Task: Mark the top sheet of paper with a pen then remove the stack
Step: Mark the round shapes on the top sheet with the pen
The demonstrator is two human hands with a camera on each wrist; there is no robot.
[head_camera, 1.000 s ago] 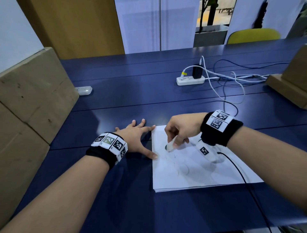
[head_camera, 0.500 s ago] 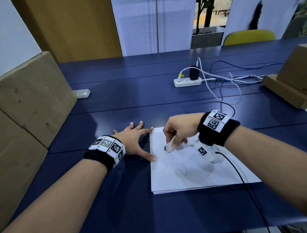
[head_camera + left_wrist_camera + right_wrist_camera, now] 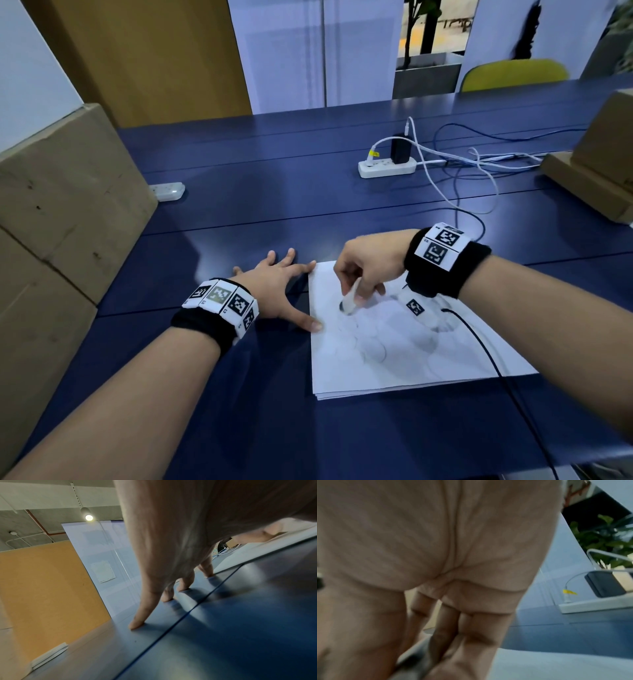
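— Where was the stack of paper (image 3: 411, 356) when you looked over?

— Flat on the blue table (image 3: 274, 212), right in front of the person, with the sheet edges showing slightly fanned along the near side. Faint loops were already drawn on the top sheet.

— And the hands?

— The right hand (image 3: 368, 265) had its fingers curled around a white pen (image 3: 350, 299), tip down on the upper left part of the sheet. The left hand (image 3: 274, 291) lay spread flat on the table beside the stack's left edge, with the thumb tip at that edge and the forefinger tip near the far corner.

— How would that stack handle, do you reckon?

— Light and floppy, I'd say, and the sheets looked likely to slide over each other on that smooth top. I'd have slipped fingers under the near edge and pinched through the whole thickness, or taken both long sides so it didn't sag.

— Anything nearby to snag?

— A black cable (image 3: 479, 346) ran from the right wrist across the paper.
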